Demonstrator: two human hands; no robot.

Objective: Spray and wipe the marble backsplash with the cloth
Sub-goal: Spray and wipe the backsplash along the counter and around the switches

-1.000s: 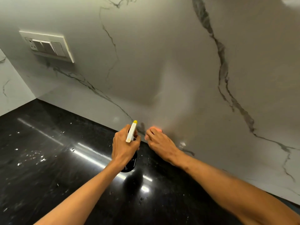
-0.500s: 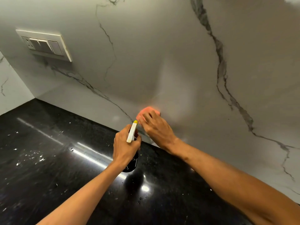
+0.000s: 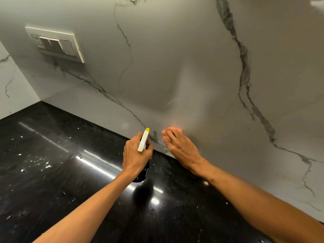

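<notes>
Marble backsplash above black countertop; left hand grips spray bottle; right hand, fingers straight, presses orange cloth onto it.

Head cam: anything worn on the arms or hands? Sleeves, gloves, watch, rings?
Nothing worn that shows. Left hand and right hand: no gloves, no rings visible. Left forearm and right forearm are bare to the frame edge: no sleeves, watch or bands.

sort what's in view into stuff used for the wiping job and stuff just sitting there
In use: dark spray bottle with white-and-yellow trigger head, gripped by left hand; pink-orange cloth, pressed by right hand on grey-veined white marble backsplash.
Just there: white wall switch panel; glossy black stone countertop.
</notes>
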